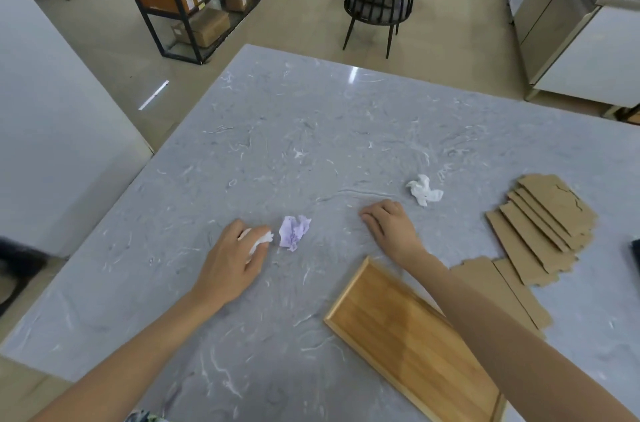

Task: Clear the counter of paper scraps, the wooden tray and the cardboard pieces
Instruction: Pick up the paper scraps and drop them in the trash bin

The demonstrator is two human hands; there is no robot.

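Three paper scraps are visible on the grey marble counter (311,131). One white scrap (260,241) is already bunched under the curled fingers of the left hand (232,262), left of frame centre. The lilac scrap (294,232) lies just beside those fingertips, not yet touched. A second white scrap (424,191) sits right of centre, near but apart from the right hand (389,229).

The right hand rests knuckles-up on the counter with fingers loosely bent and holds nothing. Its forearm crosses above the wooden tray (408,345) at lower right. The tray lies flat and appears empty.

The cardboard pieces (543,231) are fanned in an overlapping stack at the right edge, with further pieces reaching behind the forearm.

Judgement: the left hand keeps its scrap closed in the palm so that further scraps can be gathered into one handful. Tray and cardboard remain to be cleared.
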